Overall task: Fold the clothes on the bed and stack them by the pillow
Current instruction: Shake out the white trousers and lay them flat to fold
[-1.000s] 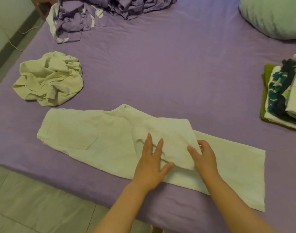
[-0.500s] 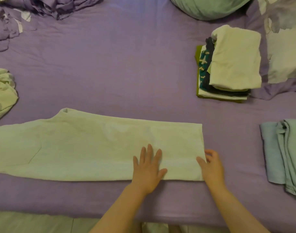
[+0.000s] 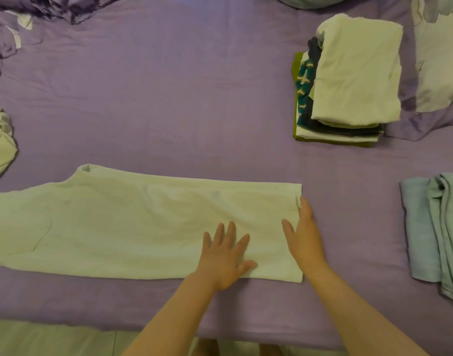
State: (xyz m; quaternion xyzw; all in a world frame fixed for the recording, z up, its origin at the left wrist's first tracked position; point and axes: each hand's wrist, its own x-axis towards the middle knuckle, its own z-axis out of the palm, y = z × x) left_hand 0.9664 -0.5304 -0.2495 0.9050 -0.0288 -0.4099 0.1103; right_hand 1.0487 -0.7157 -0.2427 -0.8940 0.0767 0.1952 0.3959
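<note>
lying flat near the bed's (image 3: 169, 98) front edge, the trousers (image 3: 143, 222) run long left to right, their folded end by the hands. left hand (image 3: 225, 260) presses flat on them, fingers spread; right hand (image 3: 303, 235) lies straight-fingered along that end, gripping nothing. the stack (image 3: 354, 78) sits beyond and to the right, by the pillow (image 3: 441, 68), nearer the right hand.

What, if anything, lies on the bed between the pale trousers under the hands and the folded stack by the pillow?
Nothing visible does. The pale trousers lie flat under the left hand and right hand; only bare purple sheet separates them from the folded stack. The blue-green cloth lies off to the right, outside that path.
</note>
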